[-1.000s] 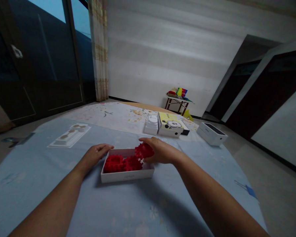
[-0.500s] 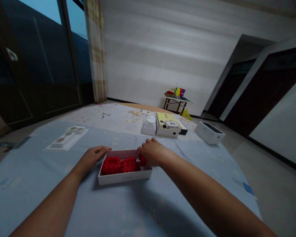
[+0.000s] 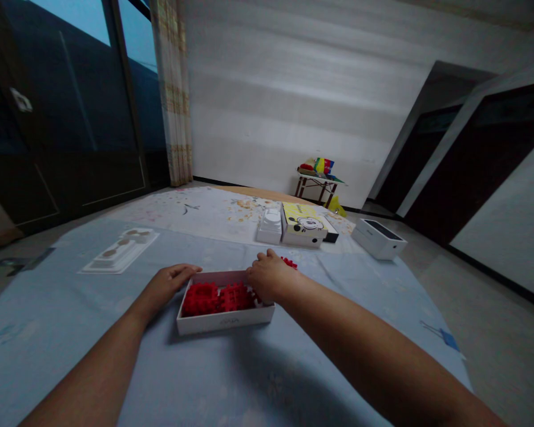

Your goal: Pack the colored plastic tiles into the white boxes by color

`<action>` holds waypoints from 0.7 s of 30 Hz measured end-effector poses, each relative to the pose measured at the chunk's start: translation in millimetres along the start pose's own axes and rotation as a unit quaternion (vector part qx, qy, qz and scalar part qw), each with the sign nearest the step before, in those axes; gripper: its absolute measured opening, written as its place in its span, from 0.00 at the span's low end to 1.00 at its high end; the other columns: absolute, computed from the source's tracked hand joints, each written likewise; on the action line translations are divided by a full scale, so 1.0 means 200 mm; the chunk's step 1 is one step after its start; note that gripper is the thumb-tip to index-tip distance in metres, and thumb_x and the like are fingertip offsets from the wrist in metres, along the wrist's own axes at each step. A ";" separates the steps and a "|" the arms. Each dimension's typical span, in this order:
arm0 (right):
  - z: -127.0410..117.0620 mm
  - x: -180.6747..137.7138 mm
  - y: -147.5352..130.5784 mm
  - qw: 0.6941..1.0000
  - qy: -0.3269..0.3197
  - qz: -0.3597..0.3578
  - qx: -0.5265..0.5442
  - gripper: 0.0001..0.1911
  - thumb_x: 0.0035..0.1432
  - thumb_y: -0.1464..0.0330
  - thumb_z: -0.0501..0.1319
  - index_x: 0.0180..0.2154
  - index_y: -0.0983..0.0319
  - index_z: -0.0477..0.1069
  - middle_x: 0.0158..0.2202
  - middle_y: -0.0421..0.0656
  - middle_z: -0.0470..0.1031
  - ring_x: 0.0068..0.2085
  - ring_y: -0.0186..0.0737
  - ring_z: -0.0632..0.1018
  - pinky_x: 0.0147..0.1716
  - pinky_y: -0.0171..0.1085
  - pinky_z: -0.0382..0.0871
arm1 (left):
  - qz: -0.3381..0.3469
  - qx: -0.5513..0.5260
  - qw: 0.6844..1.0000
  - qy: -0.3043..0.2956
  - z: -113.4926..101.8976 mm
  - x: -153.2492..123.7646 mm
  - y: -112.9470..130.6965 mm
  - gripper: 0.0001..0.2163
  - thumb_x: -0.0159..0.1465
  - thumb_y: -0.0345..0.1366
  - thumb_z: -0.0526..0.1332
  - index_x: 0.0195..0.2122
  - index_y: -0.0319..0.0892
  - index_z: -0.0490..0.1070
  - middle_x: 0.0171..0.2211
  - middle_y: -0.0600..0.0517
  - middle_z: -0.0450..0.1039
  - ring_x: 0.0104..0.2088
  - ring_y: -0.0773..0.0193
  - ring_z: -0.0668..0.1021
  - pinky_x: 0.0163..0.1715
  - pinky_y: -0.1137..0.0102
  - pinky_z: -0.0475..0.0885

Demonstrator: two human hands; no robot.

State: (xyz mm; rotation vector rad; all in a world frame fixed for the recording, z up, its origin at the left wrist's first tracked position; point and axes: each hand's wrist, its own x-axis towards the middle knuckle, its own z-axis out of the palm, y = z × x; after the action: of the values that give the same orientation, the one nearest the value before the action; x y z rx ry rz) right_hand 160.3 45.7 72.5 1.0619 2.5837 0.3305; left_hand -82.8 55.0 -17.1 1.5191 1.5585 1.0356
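Note:
A shallow white box lies on the light blue cloth in front of me. Red spiky plastic pieces fill its left and middle. My left hand rests against the box's left end, fingers loosely apart and holding nothing. My right hand is closed over the box's right end, pressing on a red piece there. Part of a red piece shows just beyond its knuckles.
Farther back on the cloth are a white plastic tray at the left, a white moulded insert, a yellow cartoon box and a white box with a dark top. A small table stands by the wall.
My right hand brought the red piece it held up down into the right end of the box. The left hand has stayed at the box's left end.

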 end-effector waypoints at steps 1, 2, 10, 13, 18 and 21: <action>0.00 0.00 0.00 1.000 -0.018 -0.006 0.002 0.14 0.47 0.71 0.62 0.39 0.65 0.73 0.41 0.53 0.76 0.46 0.52 0.71 0.45 0.48 0.62 | 0.000 0.002 1.000 0.000 0.00 0.00 0.00 0.23 0.51 0.56 0.57 0.36 0.43 0.78 0.39 0.48 0.79 0.42 0.55 0.77 0.38 0.68 0.71; -0.01 0.01 0.00 0.999 -0.032 -0.012 0.005 0.15 0.45 0.71 0.63 0.39 0.64 0.73 0.41 0.53 0.76 0.46 0.52 0.71 0.45 0.49 0.62 | 0.001 0.004 1.000 0.001 0.00 0.00 0.01 0.23 0.51 0.57 0.57 0.36 0.43 0.78 0.39 0.49 0.79 0.42 0.55 0.77 0.37 0.68 0.71; 0.05 0.02 0.08 0.996 -0.041 -0.044 0.067 0.29 0.41 0.65 0.66 0.49 0.61 0.67 0.44 0.51 0.75 0.46 0.53 0.72 0.44 0.50 0.65 | 0.011 0.011 1.000 0.004 0.00 -0.02 0.03 0.25 0.51 0.59 0.56 0.35 0.42 0.77 0.39 0.47 0.79 0.41 0.54 0.77 0.39 0.66 0.71; 0.04 -0.01 0.11 0.994 -0.039 -0.045 0.092 0.31 0.41 0.63 0.66 0.50 0.60 0.66 0.47 0.50 0.73 0.48 0.52 0.72 0.45 0.49 0.64 | 0.017 0.020 1.000 0.013 0.00 -0.02 0.04 0.26 0.50 0.59 0.56 0.35 0.41 0.77 0.37 0.46 0.79 0.39 0.53 0.77 0.36 0.65 0.71; -0.04 -0.06 0.15 0.993 -0.036 -0.034 0.105 0.26 0.43 0.64 0.65 0.47 0.60 0.69 0.46 0.49 0.74 0.48 0.52 0.72 0.45 0.48 0.64 | 0.077 0.052 0.992 0.090 0.02 -0.05 0.17 0.24 0.50 0.58 0.57 0.36 0.44 0.76 0.42 0.48 0.77 0.46 0.53 0.74 0.47 0.64 0.66; -0.05 -0.07 0.16 0.994 -0.041 -0.023 0.098 0.21 0.44 0.65 0.65 0.44 0.60 0.72 0.43 0.48 0.75 0.48 0.52 0.72 0.45 0.48 0.63 | 0.194 0.149 0.966 0.086 0.08 -0.11 0.30 0.18 0.53 0.54 0.58 0.34 0.47 0.76 0.39 0.50 0.77 0.44 0.56 0.73 0.48 0.65 0.63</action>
State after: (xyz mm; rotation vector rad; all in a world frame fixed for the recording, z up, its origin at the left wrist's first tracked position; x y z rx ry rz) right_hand 185.6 57.7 95.4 1.0554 2.6024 0.0198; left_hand -41.5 33.9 30.1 2.0481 1.6288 1.2144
